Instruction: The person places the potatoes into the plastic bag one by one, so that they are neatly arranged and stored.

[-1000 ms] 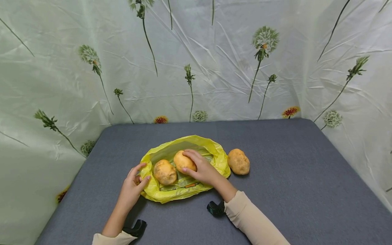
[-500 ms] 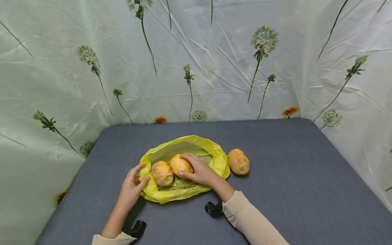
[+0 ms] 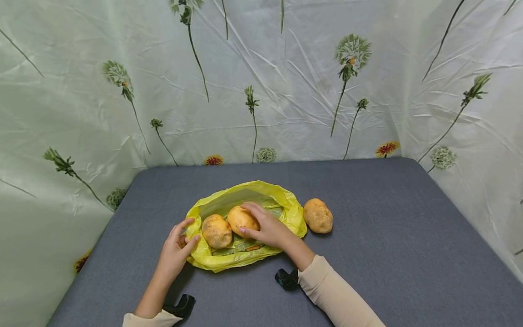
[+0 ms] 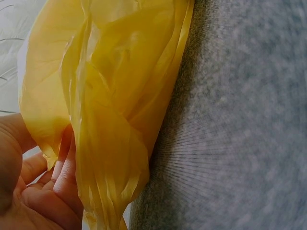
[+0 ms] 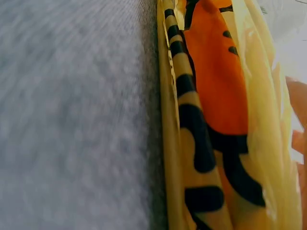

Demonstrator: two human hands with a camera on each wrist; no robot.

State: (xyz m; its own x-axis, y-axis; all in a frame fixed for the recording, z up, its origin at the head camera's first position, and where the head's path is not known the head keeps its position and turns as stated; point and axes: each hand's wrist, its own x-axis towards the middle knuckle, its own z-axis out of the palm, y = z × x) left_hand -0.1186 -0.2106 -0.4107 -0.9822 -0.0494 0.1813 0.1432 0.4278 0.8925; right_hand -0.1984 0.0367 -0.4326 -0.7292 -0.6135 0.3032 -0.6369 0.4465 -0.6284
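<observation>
A yellow plastic bag point(image 3: 295, 219) lies with its mouth spread wide in the head view. My left hand point(image 3: 173, 252) holds its left edge, and the left wrist view shows the thin plastic point(image 4: 110, 120) between thumb and fingers. Inside the bag, two potatoes sit side by side. My right hand point(image 3: 269, 230) reaches over the right rim and grips the right-hand potato point(image 3: 240, 219), fingers over its top and thumb at its near side. The left-hand potato point(image 3: 216, 231) leans close against it. In the right wrist view the bag's printed side point(image 5: 218, 86) hides most of the hand.
A third potato point(image 3: 318, 215) lies on the grey cloth-covered table point(image 3: 388, 236), right beside the bag's right end. Dark wrist-worn devices sit under both wrists, the right one point(image 3: 287, 279) near the bag's front. A flower-printed curtain point(image 3: 302, 91) rises behind the table.
My right hand and its potato have shifted slightly left and nearer, and the other potato has edged left. Over the last half second hardly anything moved; my left hand stays at the bag's edge.
</observation>
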